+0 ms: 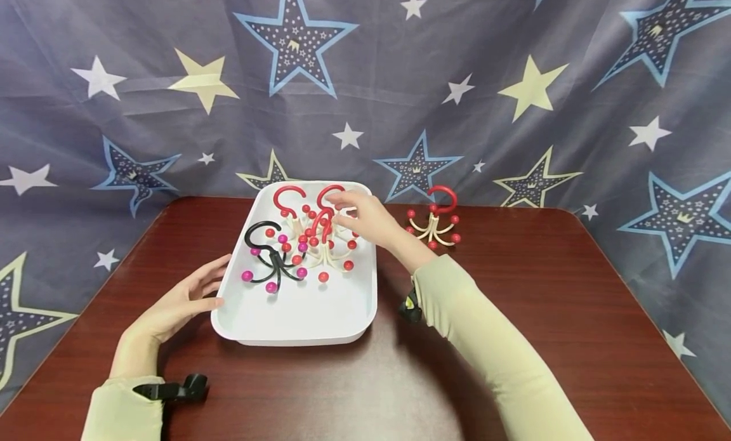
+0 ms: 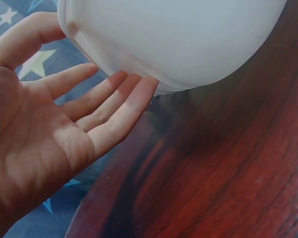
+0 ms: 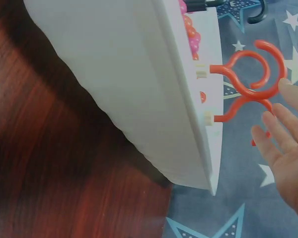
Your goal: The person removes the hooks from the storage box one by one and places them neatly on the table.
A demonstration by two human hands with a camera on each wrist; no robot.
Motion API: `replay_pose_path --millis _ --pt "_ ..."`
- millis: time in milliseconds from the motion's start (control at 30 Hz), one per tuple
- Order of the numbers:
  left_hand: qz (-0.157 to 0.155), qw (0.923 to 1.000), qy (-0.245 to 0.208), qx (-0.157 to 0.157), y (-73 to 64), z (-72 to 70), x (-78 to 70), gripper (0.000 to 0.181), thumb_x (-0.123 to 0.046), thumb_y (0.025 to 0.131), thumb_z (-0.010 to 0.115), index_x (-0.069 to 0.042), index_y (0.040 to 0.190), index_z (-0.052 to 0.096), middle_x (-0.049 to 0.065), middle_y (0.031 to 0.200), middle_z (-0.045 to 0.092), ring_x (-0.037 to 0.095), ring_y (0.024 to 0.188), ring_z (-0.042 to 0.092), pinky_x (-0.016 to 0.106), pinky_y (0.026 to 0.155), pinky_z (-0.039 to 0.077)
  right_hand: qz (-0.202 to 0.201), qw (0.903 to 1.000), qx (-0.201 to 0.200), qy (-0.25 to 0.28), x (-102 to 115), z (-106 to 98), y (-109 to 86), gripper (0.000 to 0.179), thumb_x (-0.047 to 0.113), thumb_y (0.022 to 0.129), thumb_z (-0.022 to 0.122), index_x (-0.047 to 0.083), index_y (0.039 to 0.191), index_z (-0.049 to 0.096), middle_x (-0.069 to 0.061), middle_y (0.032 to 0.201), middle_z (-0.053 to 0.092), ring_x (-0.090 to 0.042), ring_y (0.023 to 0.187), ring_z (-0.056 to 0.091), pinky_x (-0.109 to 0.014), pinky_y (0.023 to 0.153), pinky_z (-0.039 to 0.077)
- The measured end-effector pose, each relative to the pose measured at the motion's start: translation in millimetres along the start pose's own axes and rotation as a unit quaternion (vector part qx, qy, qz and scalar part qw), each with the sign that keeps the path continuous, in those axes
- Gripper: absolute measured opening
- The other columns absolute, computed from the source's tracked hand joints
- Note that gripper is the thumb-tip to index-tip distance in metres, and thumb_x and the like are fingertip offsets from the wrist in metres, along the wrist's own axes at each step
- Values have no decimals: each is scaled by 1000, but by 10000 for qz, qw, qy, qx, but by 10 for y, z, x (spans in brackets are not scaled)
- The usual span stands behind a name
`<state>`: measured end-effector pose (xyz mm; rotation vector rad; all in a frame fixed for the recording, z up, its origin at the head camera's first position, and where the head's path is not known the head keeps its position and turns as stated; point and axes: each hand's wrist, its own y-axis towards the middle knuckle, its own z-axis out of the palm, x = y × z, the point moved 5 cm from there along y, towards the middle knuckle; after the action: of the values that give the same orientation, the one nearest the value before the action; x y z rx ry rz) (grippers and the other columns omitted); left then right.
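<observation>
At the white plastic tray [image 1: 320, 314], the left hand [image 1: 177, 303] has a released grip; the right hand [image 1: 370, 219], likewise loose, adjoins curved red plastic hooks [image 3: 251, 94] whose closeness could cause snagging.

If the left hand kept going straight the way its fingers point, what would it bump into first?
The side of the white tray. The left hand has its fingertips right at the tray's edge, seemingly touching it, though exactly which fingers make contact is hard to tell.
</observation>
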<state>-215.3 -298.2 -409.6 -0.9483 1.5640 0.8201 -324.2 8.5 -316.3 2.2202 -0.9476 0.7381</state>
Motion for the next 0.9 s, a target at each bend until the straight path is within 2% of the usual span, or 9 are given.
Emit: replay_pose_path --millis 133,267,500,733,900 --pt "-24 10000 16 -45 -30 -12 28 70 5 86 51 -10 145 16 0 134 38 4 112 49 21 84 46 -58 9998 144 100 -6 107 48 39 9 86 61 4 124 55 -9 121 58 -22 110 56 -29 90 45" --pt "14 10000 -30 -53 -26 -8 40 70 7 86 51 -9 145 16 2 134 38 5 112 50 21 84 46 -101 9997 191 117 18 159 63 32 7 85 61 3 117 59 -9 114 61 -21 105 59 -29 90 45" --pt "71 9999 -102 -10 0 8 9 70 7 86 50 -8 145 16 4 135 38 5 112 49 22 84 46 -7 10000 68 72 59 178 67 19 8 86 61 4 104 62 -5 100 64 -16 96 61 -30 87 46" --pt "123 9998 -185 18 4 16 -1 71 8 86 50 -6 145 14 9 135 35 5 112 50 22 84 46 117 9999 81 -89 64 185 67 19 12 86 62 10 105 66 -1 99 67 -11 93 62 -20 84 45" --pt "117 9997 -208 1 0 25 -12 71 8 86 50 -5 145 14 10 135 35 5 112 50 22 84 46 -38 9999 70 -91 118 154 52 19 13 86 62 10 103 68 0 97 67 -10 93 62 -18 83 45"
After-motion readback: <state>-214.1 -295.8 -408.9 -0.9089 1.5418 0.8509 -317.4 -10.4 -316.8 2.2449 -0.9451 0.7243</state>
